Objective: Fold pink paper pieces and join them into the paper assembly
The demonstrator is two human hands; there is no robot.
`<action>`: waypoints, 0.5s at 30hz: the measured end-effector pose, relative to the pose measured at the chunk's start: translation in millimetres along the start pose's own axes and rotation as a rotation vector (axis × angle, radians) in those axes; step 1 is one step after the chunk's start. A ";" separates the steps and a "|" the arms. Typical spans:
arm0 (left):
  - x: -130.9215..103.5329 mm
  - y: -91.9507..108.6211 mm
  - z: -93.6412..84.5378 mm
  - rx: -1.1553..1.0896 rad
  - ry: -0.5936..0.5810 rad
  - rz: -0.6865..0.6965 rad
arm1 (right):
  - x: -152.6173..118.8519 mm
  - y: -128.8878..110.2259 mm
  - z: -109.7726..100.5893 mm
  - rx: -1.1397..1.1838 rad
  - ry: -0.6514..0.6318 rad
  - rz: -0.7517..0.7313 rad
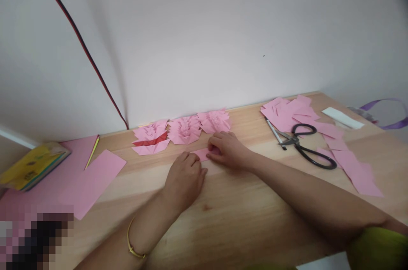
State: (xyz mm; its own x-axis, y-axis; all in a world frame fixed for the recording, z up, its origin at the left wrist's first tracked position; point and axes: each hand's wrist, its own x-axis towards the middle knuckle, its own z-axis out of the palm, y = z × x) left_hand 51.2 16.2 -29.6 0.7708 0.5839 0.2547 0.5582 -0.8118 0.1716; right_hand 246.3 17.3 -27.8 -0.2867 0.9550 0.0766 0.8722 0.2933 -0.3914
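A small piece of pink paper [201, 154] lies on the table between my hands. My left hand [185, 178] is closed on its left end, the fingers curled and pressed down. At the other end, my right hand [228, 150] pinches the paper, whose edge seems to curl up under the fingers. Most of the piece is hidden by my hands. Just beyond them, folded pink paper shapes [185, 130] stand in a row along the wall. A red strip [156, 139] shows among the left ones.
Black-handled scissors [296, 140] and a pen [274, 130] lie right, beside scattered pink paper pieces [283, 111]. A white strip [342, 118] is farther right. To the left are pink sheets [98, 181], a yellow pencil [92, 153] and a yellow book [35, 166]. A cable [83, 43] hangs down the wall.
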 end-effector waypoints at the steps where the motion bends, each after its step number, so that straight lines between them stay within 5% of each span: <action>1: 0.0 0.2 0.0 0.006 0.006 0.000 | -0.1 0.1 -0.2 0.002 0.000 0.000; 15: 2.9 -0.4 -4.9 0.022 -0.050 -0.030 | -0.2 1.8 1.4 0.014 0.015 -0.010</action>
State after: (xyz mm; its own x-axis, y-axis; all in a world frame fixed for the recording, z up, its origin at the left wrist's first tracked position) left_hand 51.7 18.2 -24.3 0.7677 0.6084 0.2013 0.5878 -0.7936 0.1571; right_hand 247.4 17.5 -29.8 -0.2895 0.9525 0.0941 0.8638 0.3023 -0.4031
